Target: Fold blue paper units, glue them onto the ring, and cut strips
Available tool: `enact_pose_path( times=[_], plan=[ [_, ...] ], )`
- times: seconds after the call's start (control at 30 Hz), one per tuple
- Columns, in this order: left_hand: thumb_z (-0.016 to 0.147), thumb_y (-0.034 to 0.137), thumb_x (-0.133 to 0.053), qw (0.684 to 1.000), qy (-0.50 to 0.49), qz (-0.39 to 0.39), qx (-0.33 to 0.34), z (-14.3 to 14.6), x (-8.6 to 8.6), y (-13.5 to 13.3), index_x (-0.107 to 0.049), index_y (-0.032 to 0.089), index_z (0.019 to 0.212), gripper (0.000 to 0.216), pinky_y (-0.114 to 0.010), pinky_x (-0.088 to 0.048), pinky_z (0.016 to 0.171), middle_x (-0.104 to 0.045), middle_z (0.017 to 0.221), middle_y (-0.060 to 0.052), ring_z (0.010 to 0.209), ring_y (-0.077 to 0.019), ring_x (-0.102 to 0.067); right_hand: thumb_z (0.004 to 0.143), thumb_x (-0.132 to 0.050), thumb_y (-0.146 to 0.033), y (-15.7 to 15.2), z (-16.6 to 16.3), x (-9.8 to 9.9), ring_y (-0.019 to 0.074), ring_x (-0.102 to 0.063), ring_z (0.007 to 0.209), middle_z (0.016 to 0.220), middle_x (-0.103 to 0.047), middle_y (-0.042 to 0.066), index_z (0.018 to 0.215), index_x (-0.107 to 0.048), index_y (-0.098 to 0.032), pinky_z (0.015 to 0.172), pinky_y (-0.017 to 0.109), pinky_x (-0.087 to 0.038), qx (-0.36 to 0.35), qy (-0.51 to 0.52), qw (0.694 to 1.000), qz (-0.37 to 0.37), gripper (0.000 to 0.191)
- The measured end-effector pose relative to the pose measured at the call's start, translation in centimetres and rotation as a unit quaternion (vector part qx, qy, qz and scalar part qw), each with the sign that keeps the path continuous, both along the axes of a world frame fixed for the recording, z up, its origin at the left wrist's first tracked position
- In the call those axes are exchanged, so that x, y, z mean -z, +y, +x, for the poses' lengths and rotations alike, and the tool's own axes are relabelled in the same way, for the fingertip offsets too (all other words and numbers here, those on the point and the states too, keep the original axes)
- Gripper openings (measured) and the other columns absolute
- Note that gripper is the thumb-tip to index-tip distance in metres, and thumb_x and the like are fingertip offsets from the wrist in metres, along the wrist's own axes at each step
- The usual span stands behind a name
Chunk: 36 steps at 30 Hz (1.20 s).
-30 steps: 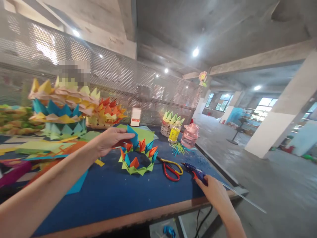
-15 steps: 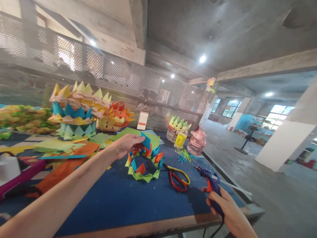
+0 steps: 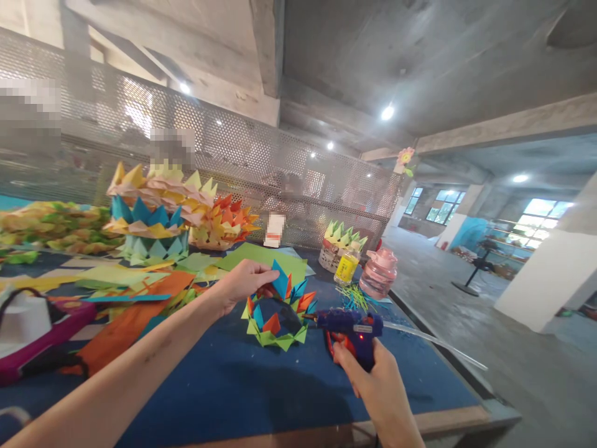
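My left hand (image 3: pixel 242 283) pinches a blue folded paper piece (image 3: pixel 280 278) at the back rim of a ring of folded paper (image 3: pixel 276 311) in green, blue and orange, which lies on the blue table top (image 3: pixel 224 379). My right hand (image 3: pixel 373 382) grips a blue glue gun (image 3: pixel 349 326) by its handle. The gun's nozzle points left and sits just off the ring's right side. A clear glue stick (image 3: pixel 429 342) juts out of the gun's back toward the right.
Stacks of folded paper crowns (image 3: pixel 149 211) and loose coloured sheets (image 3: pixel 116 280) fill the left of the table. A yellow bottle (image 3: pixel 347 266), a pink jar (image 3: pixel 379 274) and a small basket (image 3: pixel 332 255) stand at the back right. Red scissors lie under the glue gun. A mesh screen (image 3: pixel 261 168) backs the table.
My right hand picked the glue gun up off the table's right edge and brought it left to the paper ring. My left hand stayed pinched on the blue piece.
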<state>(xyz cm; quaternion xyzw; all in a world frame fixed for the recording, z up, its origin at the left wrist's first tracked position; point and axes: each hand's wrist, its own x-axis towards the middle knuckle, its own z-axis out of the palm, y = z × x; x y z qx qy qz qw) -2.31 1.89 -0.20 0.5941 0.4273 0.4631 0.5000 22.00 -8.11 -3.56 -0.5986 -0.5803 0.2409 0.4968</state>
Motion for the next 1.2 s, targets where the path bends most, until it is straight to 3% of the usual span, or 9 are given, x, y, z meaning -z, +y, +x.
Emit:
enact_pose_path(
  times=[0.1, 0.37, 0.7, 1.2],
  plan=[
    [0.067, 0.035, -0.065, 1.000, 0.028, 0.014, -0.005, 0.3, -0.1, -0.7, -0.070, 0.017, 0.059, 0.020, -0.025, -0.050, 0.065, -0.070, 0.060, -0.002, 0.060, -0.0130, -0.061, 0.071, -0.065, -0.045, 0.3, -1.4, 0.2, 0.0155, -0.055, 0.051, 0.057, -0.063, 0.002, 0.070, -0.063, -0.017, 0.051, 0.024, -0.045, 0.038, -0.063, 0.994, 0.083, 0.029],
    [0.069, 0.036, -0.058, 0.995, 0.091, 0.043, -0.016, 0.7, 0.3, -1.6, -0.064, 0.018, 0.053, 0.025, -0.023, -0.046, 0.058, -0.065, 0.053, 0.001, 0.055, -0.0134, -0.062, 0.079, -0.054, -0.040, 1.3, -2.9, 0.3, 0.0147, -0.054, 0.040, 0.047, -0.059, 0.000, 0.065, -0.058, -0.018, 0.042, 0.023, -0.041, 0.069, -0.212, 0.955, 0.196, 0.026],
    [0.070, 0.041, -0.056, 0.991, 0.117, 0.060, -0.012, 0.7, 0.4, -1.5, -0.067, 0.019, 0.057, 0.028, -0.024, -0.046, 0.059, -0.064, 0.052, 0.002, 0.055, -0.0143, -0.062, 0.083, -0.048, -0.037, 2.0, -3.0, 1.1, 0.0223, -0.066, 0.054, 0.057, -0.065, 0.005, 0.076, -0.061, -0.018, 0.050, 0.027, -0.044, 0.080, -0.273, 0.941, 0.182, 0.024],
    [0.069, 0.039, -0.056, 0.994, 0.097, 0.050, 0.001, 0.8, 0.9, -1.3, -0.067, 0.020, 0.059, 0.024, -0.025, -0.048, 0.062, -0.068, 0.059, 0.000, 0.059, -0.0149, -0.063, 0.083, -0.049, -0.032, 1.8, -3.0, 1.0, 0.0246, -0.066, 0.060, 0.060, -0.065, 0.006, 0.085, -0.064, -0.017, 0.054, 0.028, -0.043, 0.074, -0.289, 0.942, 0.156, 0.021]
  ],
)
